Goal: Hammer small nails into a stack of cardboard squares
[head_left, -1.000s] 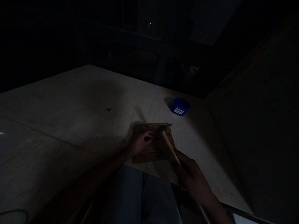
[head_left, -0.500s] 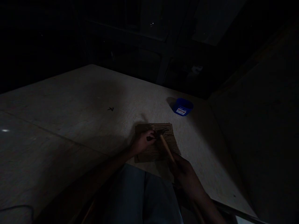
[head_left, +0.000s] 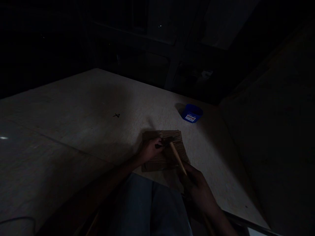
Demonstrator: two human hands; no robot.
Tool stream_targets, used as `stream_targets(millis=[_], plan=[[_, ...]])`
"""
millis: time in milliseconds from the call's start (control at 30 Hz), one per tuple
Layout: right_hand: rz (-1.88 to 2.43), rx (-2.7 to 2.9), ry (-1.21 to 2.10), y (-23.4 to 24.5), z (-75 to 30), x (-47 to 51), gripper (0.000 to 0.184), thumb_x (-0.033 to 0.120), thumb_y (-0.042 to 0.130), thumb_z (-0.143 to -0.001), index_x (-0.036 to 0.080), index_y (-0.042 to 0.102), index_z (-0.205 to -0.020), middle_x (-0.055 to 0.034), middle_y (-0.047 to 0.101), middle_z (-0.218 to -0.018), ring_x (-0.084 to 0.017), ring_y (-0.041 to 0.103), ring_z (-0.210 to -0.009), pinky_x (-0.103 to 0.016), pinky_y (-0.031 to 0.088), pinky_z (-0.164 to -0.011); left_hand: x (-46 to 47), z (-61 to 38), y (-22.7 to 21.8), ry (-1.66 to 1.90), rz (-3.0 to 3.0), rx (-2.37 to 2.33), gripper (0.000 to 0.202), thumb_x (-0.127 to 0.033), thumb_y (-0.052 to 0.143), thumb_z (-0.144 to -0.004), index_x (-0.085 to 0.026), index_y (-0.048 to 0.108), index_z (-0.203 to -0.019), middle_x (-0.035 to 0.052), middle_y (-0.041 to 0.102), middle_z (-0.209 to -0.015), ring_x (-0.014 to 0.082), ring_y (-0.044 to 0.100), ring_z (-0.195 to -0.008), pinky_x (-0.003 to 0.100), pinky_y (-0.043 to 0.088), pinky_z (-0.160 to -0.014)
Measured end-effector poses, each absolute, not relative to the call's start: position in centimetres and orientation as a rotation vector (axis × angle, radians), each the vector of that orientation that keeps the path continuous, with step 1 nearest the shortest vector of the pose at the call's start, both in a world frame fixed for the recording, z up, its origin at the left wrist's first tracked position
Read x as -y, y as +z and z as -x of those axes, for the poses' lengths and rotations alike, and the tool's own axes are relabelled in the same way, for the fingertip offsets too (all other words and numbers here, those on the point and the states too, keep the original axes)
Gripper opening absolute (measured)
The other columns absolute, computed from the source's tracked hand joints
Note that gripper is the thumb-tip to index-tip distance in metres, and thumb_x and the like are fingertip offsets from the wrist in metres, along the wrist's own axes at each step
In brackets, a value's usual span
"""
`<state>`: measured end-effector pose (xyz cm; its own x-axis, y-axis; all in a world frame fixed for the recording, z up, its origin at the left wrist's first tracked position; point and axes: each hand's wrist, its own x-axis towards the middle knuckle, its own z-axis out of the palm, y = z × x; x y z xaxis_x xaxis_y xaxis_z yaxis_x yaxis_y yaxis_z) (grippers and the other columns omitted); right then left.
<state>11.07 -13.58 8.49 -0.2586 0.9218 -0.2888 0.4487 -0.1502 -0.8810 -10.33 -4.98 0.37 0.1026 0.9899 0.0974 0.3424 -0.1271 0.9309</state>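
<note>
A piece of brown corrugated cardboard (head_left: 157,162) lies at the front of the pale table. My right hand (head_left: 197,183) is wrapped round the wooden handle of a hammer (head_left: 177,158), its dark head just over the cardboard. Close to that head, my left hand (head_left: 150,150) rests over the cardboard's left part with its fingers closed. Something small and dark shows at those fingertips, too dim to name. Whether the hammer head touches it, I cannot tell.
Towards the back right of the table (head_left: 81,88) stands a blue plastic tub (head_left: 192,113) with a white label. A few thin dark pieces, perhaps nails (head_left: 116,115), lie crossed left of centre. A dark cable (head_left: 19,218) runs at the lower left.
The hammer and my right hand have shifted very slightly to the right. My left hand stays in place on the cardboard.
</note>
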Motion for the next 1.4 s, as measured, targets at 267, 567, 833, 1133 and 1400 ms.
stream_targets(millis=[267,567,833,1133,1400], plan=[[1.480,1.331,1.365,7.7,-12.7,14.0,0.060,0.050,0.063,-0.085,0.017,0.059,-0.135,0.0060,0.052,-0.060,-0.009,0.044,-0.039,-0.020,0.039,-0.035,4.9,10.3,-0.1,1.082,-1.623,-1.308,0.016,-0.017,0.071,-0.082,-0.018,0.071,-0.098,0.0050,0.078,-0.095,0.0176,0.074,-0.088,0.029,0.058,-0.081],[1.586,1.252,1.466,11.0,-13.4,16.3,0.064,0.055,0.062,-0.086,0.015,0.057,-0.136,0.0089,0.046,-0.050,-0.008,0.040,-0.032,-0.018,0.034,-0.033,5.1,10.6,-0.2,1.056,-1.651,-1.350,0.023,-0.023,0.069,-0.084,-0.020,0.070,-0.107,0.0035,0.078,-0.092,0.0183,0.073,-0.087,0.029,0.055,-0.078],[1.566,1.105,1.400,9.2,-15.0,17.0,0.066,0.054,0.066,-0.082,0.016,0.057,-0.135,0.0101,0.045,-0.049,-0.008,0.038,-0.029,-0.019,0.034,-0.030,5.4,11.8,1.1,1.134,-1.773,-1.282,0.045,-0.024,0.071,-0.081,-0.022,0.061,-0.125,0.0057,0.075,-0.110,0.0190,0.069,-0.106,0.036,0.051,-0.099],[1.433,0.870,1.397,2.3,-20.3,15.1,0.072,0.054,0.077,-0.073,0.016,0.058,-0.131,0.0111,0.044,-0.048,-0.008,0.037,-0.031,-0.022,0.036,-0.032,3.9,23.7,1.6,1.380,-1.747,-2.052,0.033,-0.027,0.050,-0.093,-0.019,0.061,-0.123,0.0113,0.065,-0.130,0.0213,0.062,-0.117,0.037,0.050,-0.100],[1.447,0.755,1.415,2.5,-20.5,14.6,0.071,0.055,0.079,-0.069,0.021,0.060,-0.128,0.0100,0.042,-0.047,-0.010,0.037,-0.031,-0.022,0.034,-0.031,-0.4,32.9,-1.0,0.839,-1.644,-2.579,0.044,-0.035,0.052,-0.093,-0.014,0.064,-0.129,0.0170,0.067,-0.125,0.0312,0.057,-0.119,0.046,0.042,-0.104]])
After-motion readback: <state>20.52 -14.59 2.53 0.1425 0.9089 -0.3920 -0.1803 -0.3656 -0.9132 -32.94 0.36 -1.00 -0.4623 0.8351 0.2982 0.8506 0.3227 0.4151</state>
